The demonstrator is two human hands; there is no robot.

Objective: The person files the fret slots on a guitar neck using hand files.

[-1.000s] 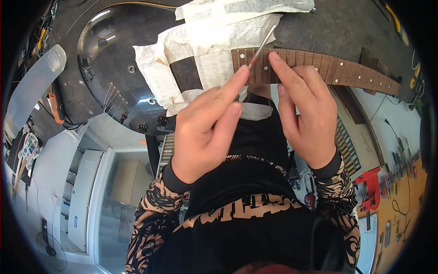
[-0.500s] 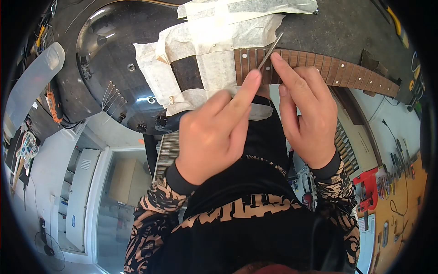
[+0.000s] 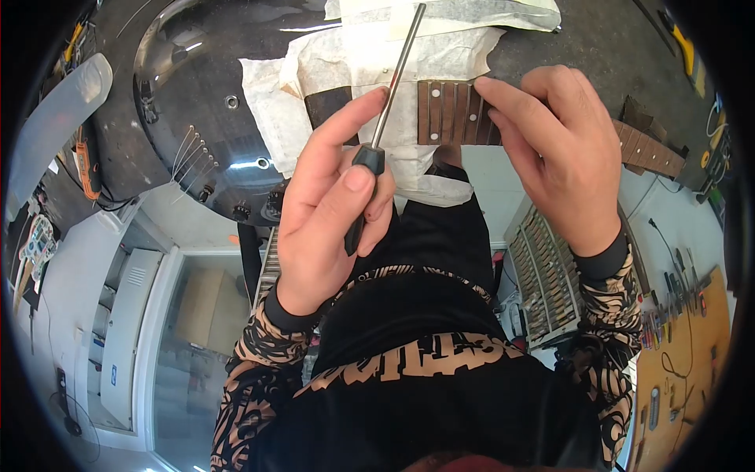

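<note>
Guitar [image 3: 185, 75] lies on the dark workbench [image 3: 602, 51], its glossy body beyond and to the left of the left fingers. Fretboard [image 3: 450, 114] runs under and past the right fingers; pale tape [image 3: 267, 110] spreads behind the left fingertips. Change: slim metal tool [image 3: 404, 57] has lifted from its slant across the frets, shaft now upright over the tape side; judged a break in contact with the frets. Pose: left hand [image 3: 311, 224] raised, palm partly turned inward, fingers curled closed round the black handle, index tip at the shaft. Right hand [image 3: 578, 161] bends over the fretboard, thumb and index slightly apart, index tip at its far edge; any small object between them: cannot tell.
</note>
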